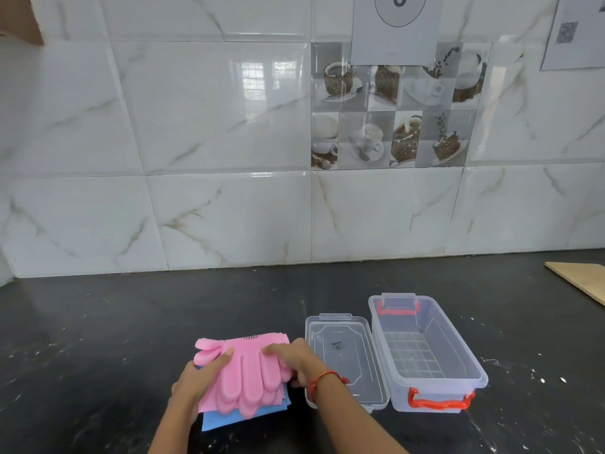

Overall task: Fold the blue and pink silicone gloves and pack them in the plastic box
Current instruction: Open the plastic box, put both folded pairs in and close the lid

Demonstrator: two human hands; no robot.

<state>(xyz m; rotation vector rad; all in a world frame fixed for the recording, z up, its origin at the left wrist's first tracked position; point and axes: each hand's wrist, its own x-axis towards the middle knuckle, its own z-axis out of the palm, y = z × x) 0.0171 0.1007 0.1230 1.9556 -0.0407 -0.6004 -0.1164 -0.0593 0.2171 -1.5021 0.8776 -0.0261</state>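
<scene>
I see my left hand and right hand gripping the folded pink gloves, fingers curled round their edges. Blue gloves lie beneath. The clear plastic box stands open alongside.

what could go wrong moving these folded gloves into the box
1. The pink glove lies folded on the blue glove; silicone tends to spring back, so the stack may unfold if the left hand or right hand eases its grip.
2. The lid lies between the gloves and the box, so a low carry could snag it.
</scene>
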